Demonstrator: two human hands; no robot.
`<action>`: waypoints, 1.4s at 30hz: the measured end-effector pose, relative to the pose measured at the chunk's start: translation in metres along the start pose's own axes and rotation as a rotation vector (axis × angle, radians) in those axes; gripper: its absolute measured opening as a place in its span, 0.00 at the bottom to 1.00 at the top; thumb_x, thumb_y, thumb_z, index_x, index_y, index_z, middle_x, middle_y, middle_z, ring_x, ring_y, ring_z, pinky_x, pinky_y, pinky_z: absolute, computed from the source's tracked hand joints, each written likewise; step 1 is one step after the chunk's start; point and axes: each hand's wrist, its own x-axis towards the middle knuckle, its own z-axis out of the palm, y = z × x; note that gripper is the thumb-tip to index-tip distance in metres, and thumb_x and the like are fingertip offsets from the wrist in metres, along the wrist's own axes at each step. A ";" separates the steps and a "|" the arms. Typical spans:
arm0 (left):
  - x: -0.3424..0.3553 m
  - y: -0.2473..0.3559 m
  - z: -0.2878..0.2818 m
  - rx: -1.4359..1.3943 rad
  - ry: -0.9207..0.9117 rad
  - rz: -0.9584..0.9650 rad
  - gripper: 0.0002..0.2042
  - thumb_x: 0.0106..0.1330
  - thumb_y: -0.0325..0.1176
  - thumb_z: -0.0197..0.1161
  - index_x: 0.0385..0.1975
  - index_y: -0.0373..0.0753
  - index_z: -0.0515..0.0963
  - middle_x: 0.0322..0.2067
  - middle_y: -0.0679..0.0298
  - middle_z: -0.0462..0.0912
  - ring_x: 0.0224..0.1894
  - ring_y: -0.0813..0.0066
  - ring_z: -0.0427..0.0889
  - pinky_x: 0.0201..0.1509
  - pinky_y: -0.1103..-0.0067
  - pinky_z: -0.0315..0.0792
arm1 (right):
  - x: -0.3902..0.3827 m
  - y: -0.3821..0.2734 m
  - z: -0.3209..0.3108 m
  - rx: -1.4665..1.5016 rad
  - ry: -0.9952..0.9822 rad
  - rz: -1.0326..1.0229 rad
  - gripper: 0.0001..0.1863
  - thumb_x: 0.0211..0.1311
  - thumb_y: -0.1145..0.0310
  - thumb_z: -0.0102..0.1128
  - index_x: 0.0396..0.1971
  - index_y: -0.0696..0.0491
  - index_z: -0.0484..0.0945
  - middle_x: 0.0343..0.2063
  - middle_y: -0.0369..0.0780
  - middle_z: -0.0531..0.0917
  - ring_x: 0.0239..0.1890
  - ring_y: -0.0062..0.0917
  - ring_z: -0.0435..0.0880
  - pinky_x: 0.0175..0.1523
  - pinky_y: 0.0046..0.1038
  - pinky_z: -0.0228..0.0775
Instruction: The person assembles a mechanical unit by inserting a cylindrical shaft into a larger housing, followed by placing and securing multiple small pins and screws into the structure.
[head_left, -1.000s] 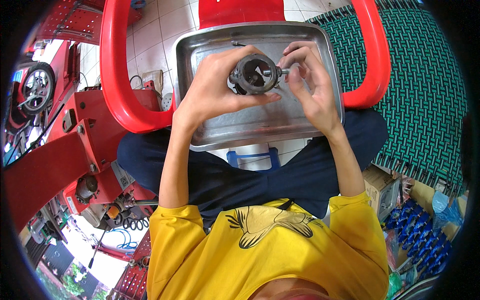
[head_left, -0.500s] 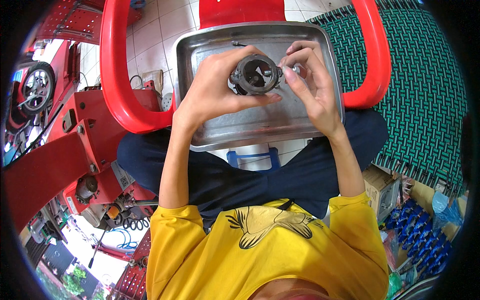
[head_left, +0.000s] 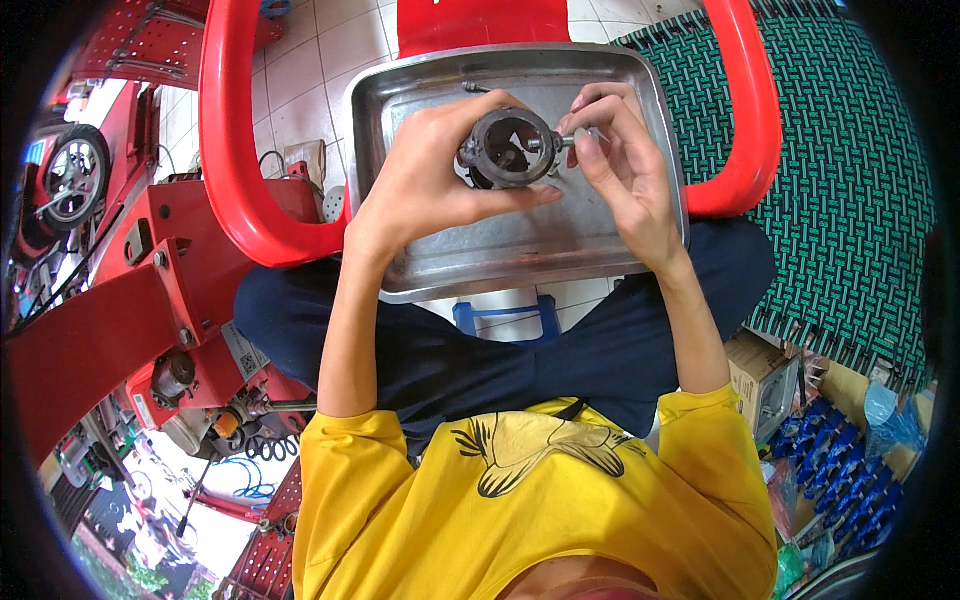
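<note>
My left hand (head_left: pixel 425 165) is closed around a dark grey metal part with a wide round opening, which looks like a carburetor (head_left: pixel 490 172). Its opening faces up at me, and metal fittings show inside. Fingers and thumb wrap it from the left, hiding that side. At its right side, my right hand (head_left: pixel 628 165) pinches a small silvery screw (head_left: pixel 568 142) between thumb and fingers. The screw's inner end meets the carburetor's side; its outer end is partly hidden by the fingertips. Both hands are above a steel tray (head_left: pixel 530 270).
A small dark bolt-like piece (head_left: pixel 476 88) lies toward the tray's far edge. The tray rests on a red chair (head_left: pixel 745 150) with curved arms. A green woven mat (head_left: pixel 840 190) is at the right, red metal equipment (head_left: pixel 120 290) at the left, a cardboard box (head_left: pixel 760 375) lower right.
My right fingertips have shifted slightly outward from the carburetor, so more of the screw shows between them and its side. My left hand and the carburetor have stayed almost still.
</note>
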 end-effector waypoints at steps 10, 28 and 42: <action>-0.001 0.000 -0.001 0.024 -0.018 0.018 0.24 0.44 0.36 0.83 0.41 0.37 0.81 0.32 0.62 0.86 0.34 0.76 0.85 0.42 0.78 0.79 | 0.003 0.000 -0.009 0.059 -0.114 0.170 0.13 0.76 0.62 0.53 0.39 0.58 0.77 0.46 0.38 0.71 0.44 0.20 0.75 0.49 0.24 0.70; -0.001 0.000 -0.001 0.030 0.003 0.005 0.24 0.45 0.37 0.82 0.41 0.37 0.82 0.32 0.62 0.87 0.33 0.76 0.86 0.40 0.79 0.78 | 0.004 0.000 -0.008 0.069 -0.075 0.144 0.16 0.76 0.58 0.53 0.39 0.58 0.77 0.45 0.37 0.72 0.43 0.21 0.76 0.50 0.23 0.70; 0.000 0.001 -0.001 0.027 0.013 -0.005 0.24 0.45 0.36 0.82 0.41 0.37 0.81 0.31 0.62 0.86 0.33 0.76 0.85 0.40 0.78 0.78 | 0.003 -0.007 0.005 0.237 0.109 0.053 0.18 0.79 0.57 0.47 0.40 0.57 0.77 0.47 0.39 0.72 0.49 0.22 0.75 0.51 0.24 0.70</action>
